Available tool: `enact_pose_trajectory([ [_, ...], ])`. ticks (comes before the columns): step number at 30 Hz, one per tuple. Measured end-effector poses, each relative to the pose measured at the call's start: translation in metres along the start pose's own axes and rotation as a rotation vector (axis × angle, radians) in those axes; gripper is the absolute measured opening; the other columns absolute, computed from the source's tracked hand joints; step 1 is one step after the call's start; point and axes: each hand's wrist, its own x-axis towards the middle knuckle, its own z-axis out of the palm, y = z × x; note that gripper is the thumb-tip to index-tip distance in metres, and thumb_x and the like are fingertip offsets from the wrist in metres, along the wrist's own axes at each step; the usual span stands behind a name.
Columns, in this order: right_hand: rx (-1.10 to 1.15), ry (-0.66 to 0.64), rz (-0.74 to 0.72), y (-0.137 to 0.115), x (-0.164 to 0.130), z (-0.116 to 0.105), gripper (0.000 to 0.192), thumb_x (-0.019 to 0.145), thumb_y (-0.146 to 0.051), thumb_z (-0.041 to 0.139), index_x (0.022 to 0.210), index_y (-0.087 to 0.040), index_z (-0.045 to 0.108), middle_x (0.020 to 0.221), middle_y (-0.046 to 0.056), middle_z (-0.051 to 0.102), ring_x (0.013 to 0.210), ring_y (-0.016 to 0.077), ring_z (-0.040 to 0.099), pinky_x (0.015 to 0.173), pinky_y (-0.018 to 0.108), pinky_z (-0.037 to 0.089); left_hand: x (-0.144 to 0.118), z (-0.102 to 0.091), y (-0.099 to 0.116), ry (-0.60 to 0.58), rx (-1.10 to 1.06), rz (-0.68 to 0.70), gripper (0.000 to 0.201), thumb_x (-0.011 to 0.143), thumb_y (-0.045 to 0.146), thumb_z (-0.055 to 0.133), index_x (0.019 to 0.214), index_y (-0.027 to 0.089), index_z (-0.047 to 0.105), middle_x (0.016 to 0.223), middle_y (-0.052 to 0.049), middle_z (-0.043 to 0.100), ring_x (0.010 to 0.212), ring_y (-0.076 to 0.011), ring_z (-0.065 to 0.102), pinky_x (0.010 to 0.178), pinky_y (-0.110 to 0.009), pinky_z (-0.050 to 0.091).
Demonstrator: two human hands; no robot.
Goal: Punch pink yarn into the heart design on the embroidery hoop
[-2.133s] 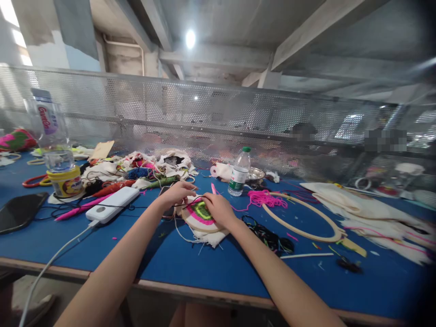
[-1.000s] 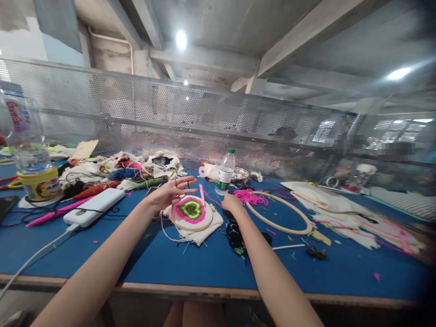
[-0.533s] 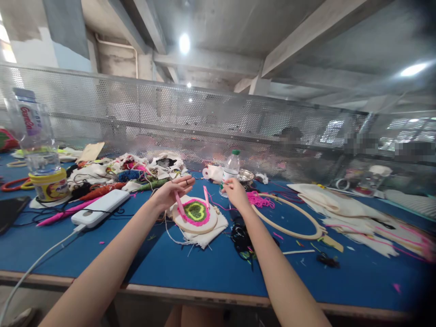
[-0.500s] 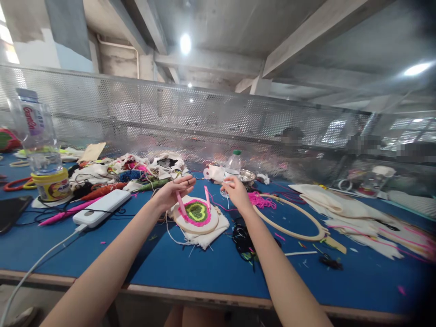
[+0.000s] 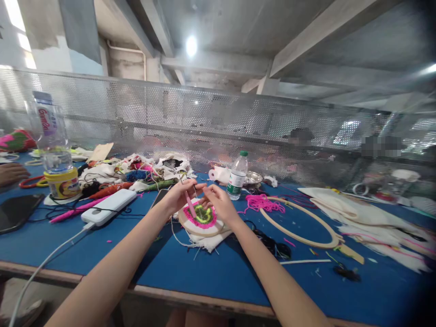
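Both hands have come back together over the small hoop [image 5: 200, 218]: left hand [image 5: 180, 194] pinching a pink tool [image 5: 189, 205], right hand [image 5: 218, 202] pinching thread beside it.

1. We count two bare hands over the work: left hand [image 5: 180, 194] and right hand [image 5: 218, 203].
2. Two wooden hoops: the small hoop [image 5: 200, 223] with pink and green stitching, and the large empty hoop [image 5: 301, 222] toward the bench's right end.
3. Two bottles: the green-capped bottle [image 5: 237, 175] by the far edge, the big clear bottle [image 5: 51, 131] at the left end.
4. One white power bank [image 5: 109, 207].
5. One dark phone [image 5: 17, 212] at the left edge.
6. One pink yarn tangle [image 5: 261, 203].
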Motion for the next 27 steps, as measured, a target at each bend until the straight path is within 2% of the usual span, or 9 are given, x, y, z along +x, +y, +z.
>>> enact_pose_trajectory([
  [2,-0.006,0.106,-0.01,-0.003,0.002,-0.006,0.038,0.073,-0.055,0.046,0.074,-0.018,0.047,0.068,0.0,0.056,0.051,0.0089,0.053,0.041,0.019,0.043,-0.002,0.003,0.002,-0.016,-0.051,-0.049,0.006,0.074,0.008,0.051,0.071,0.01,0.055,0.068,-0.006,0.065,0.077,-0.0141,0.062,0.079,-0.025,0.046],
  [4,0.069,0.101,0.053,-0.008,0.002,-0.01,0.041,0.075,-0.058,0.041,0.085,-0.019,0.049,0.082,0.002,0.057,0.05,0.0082,0.053,0.036,0.019,0.04,-0.004,0.005,0.004,-0.056,-0.06,-0.14,0.007,0.075,0.009,0.048,0.072,0.011,0.053,0.068,-0.007,0.064,0.07,-0.0131,0.063,0.071,-0.022,0.048],
  [7,0.209,-0.149,0.218,-0.013,-0.001,-0.009,0.049,0.079,-0.061,0.029,0.104,-0.022,0.044,0.094,0.005,0.057,0.05,0.0096,0.056,0.035,0.02,0.04,-0.006,0.006,0.005,-0.114,-0.032,-0.24,0.005,0.075,0.01,0.048,0.075,0.011,0.052,0.065,-0.006,0.063,0.06,-0.0116,0.061,0.06,-0.019,0.048],
  [10,0.252,-0.387,0.316,-0.014,-0.004,-0.006,0.055,0.08,-0.062,0.019,0.108,-0.022,0.044,0.09,0.005,0.059,0.051,0.0109,0.057,0.036,0.021,0.041,-0.006,0.003,0.005,-0.161,0.014,-0.254,0.002,0.075,0.013,0.049,0.074,0.012,0.051,0.06,-0.004,0.061,0.052,-0.0106,0.059,0.052,-0.018,0.046],
  [13,0.23,-0.41,0.35,-0.01,-0.004,-0.006,0.055,0.081,-0.061,0.02,0.103,-0.02,0.048,0.079,0.004,0.059,0.047,0.0088,0.054,0.04,0.021,0.042,-0.004,0.0,0.006,-0.231,0.067,-0.238,0.004,0.076,0.016,0.049,0.074,0.013,0.05,0.05,-0.001,0.055,0.042,-0.0092,0.052,0.042,-0.016,0.04],
  [16,0.217,-0.407,0.372,-0.006,-0.002,-0.008,0.052,0.082,-0.059,0.024,0.096,-0.017,0.051,0.065,0.0,0.056,0.041,0.0058,0.047,0.041,0.018,0.038,-0.004,-0.001,0.007,-0.236,0.101,-0.23,0.003,0.076,0.017,0.048,0.076,0.014,0.05,0.047,0.001,0.052,0.04,-0.0083,0.049,0.04,-0.016,0.038],
  [23,0.21,-0.502,0.371,-0.004,-0.003,-0.007,0.048,0.078,-0.059,0.035,0.071,-0.014,0.051,0.042,-0.007,0.036,0.035,0.0043,0.031,0.037,0.017,0.028,-0.004,-0.003,0.014,-0.141,0.22,-0.209,0.006,0.075,0.018,0.049,0.078,0.013,0.051,0.049,0.0,0.051,0.04,-0.0084,0.048,0.039,-0.016,0.035],
  [27,0.169,-0.444,0.297,-0.004,-0.002,-0.008,0.039,0.073,-0.052,0.051,0.061,-0.015,0.047,0.039,-0.011,0.022,0.034,0.0017,0.017,0.035,0.017,0.015,-0.003,-0.008,0.027,-0.041,0.281,-0.25,0.008,0.076,0.014,0.046,0.077,0.011,0.052,0.05,-0.001,0.051,0.038,-0.0061,0.044,0.036,-0.014,0.033],
])
